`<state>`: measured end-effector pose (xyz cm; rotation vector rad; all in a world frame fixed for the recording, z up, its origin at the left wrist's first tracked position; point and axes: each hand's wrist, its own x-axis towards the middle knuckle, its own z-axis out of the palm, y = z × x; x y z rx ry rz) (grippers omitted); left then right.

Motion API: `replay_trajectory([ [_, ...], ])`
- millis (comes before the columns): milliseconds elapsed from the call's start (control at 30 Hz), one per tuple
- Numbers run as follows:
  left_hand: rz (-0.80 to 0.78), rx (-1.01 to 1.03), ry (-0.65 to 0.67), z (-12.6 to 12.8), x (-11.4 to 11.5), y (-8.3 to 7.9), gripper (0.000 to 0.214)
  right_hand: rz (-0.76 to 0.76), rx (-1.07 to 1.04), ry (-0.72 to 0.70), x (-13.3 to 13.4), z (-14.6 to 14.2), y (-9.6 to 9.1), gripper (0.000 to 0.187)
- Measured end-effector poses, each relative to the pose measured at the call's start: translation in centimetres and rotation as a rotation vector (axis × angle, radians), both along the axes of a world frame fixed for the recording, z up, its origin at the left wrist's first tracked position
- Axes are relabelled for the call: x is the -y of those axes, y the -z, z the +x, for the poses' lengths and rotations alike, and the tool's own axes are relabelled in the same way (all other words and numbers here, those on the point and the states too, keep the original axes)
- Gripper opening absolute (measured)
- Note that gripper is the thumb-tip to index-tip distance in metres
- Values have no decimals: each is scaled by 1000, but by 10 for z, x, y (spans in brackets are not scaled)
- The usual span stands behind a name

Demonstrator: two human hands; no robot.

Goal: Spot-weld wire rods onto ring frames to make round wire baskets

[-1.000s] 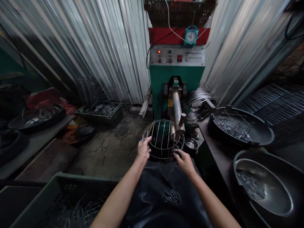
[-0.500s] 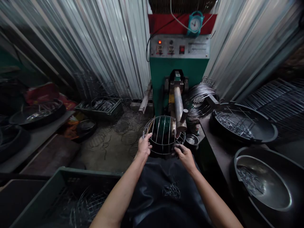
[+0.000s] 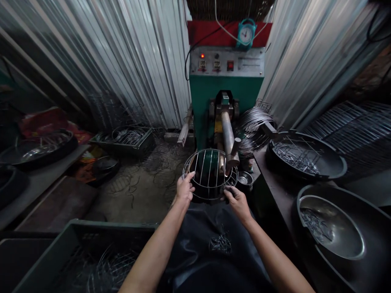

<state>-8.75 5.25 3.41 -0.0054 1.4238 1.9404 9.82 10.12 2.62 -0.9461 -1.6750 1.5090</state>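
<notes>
A round wire rack with parallel cross wires is held in front of me, just under the metal arm of a green machine. My left hand grips the rack's rim at its left side, fingers curled round the wire. My right hand pinches the rim at the lower right. A small heap of short wire pieces lies on the dark apron over my lap.
A coil of wire hangs right of the machine. Two black basins with wire pieces stand on the right bench. A green crate of wire racks is at lower left. Corrugated metal walls close both sides.
Both hands keep their hold on the rack, which stays under the machine's arm. The view has shifted a little to the right and down.
</notes>
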Motion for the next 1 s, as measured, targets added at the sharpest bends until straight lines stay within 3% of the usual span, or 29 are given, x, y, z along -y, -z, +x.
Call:
replay_trajectory([
  [300,-14,15,-15,5,-20,-4,44,30,-31,70,-11,4,-4,28],
  [600,-28,-3,-23,2,-25,-6,42,52,-42,47,-23,-1,4,27],
  [1000,-81,17,-18,-1,-34,-7,42,67,-34,45,-28,-3,-5,25],
])
